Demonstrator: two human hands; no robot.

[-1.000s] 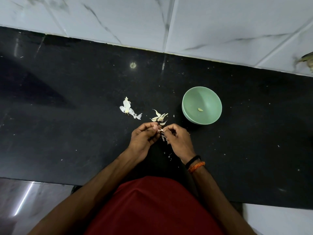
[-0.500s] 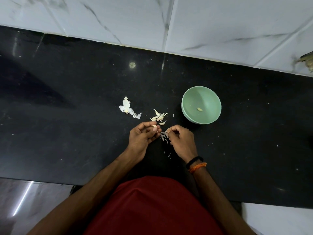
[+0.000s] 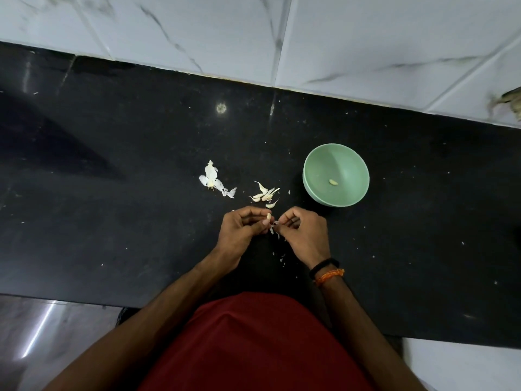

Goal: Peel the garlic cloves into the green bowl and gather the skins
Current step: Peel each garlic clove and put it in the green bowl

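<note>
My left hand [image 3: 242, 231] pinches a pale garlic clove [image 3: 269, 216] between thumb and fingers. Close beside it, my right hand [image 3: 303, 234] pinches a strip of papery skin [image 3: 275, 224] at the clove's side. Both hands hover over the black counter. The green bowl [image 3: 318, 190] stands just beyond my right hand, upright, with one peeled clove [image 3: 333, 182] inside. Several unpeeled cloves [image 3: 265, 194] lie in a small pile just beyond my hands. A clump of white skins and stem [image 3: 212, 180] lies to their left.
Small skin flakes [image 3: 280, 256] are scattered on the black counter [image 3: 112, 207] below my hands. White marbled wall tiles [image 3: 338, 38] run along the counter's far edge. The counter's near edge meets my red shirt [image 3: 253, 348].
My hands have drawn slightly apart, the right one pulling a strip of skin away from the clove. Bowl, cloves and skin pile have not moved.
</note>
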